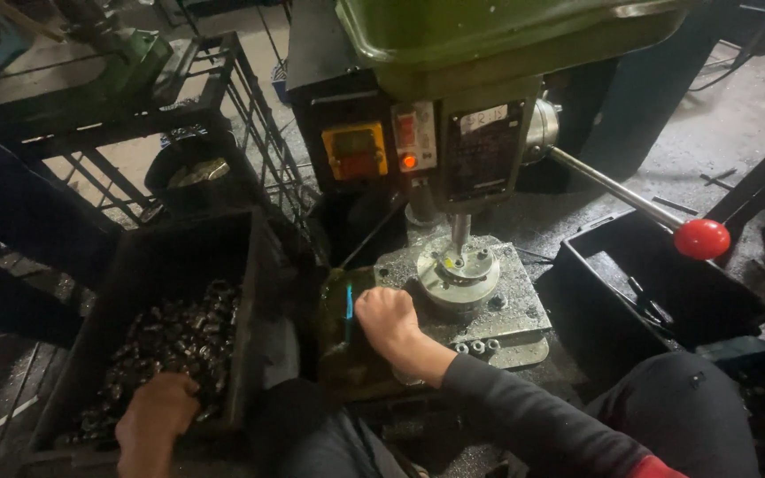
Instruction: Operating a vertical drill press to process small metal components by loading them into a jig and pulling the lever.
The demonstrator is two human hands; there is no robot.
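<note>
Left hand: lowered, knuckles up, into the small metal parts; a grasp cannot be told.
Right hand: clenched beside the round fixture.
Parts: judged hard, heavy, possibly oily; best pinched singly.

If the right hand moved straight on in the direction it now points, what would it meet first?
Probably the round metal fixture on the drill press table. The right hand, a closed fist, points up and right toward it and lies just beside it, though depth is unclear.
</note>
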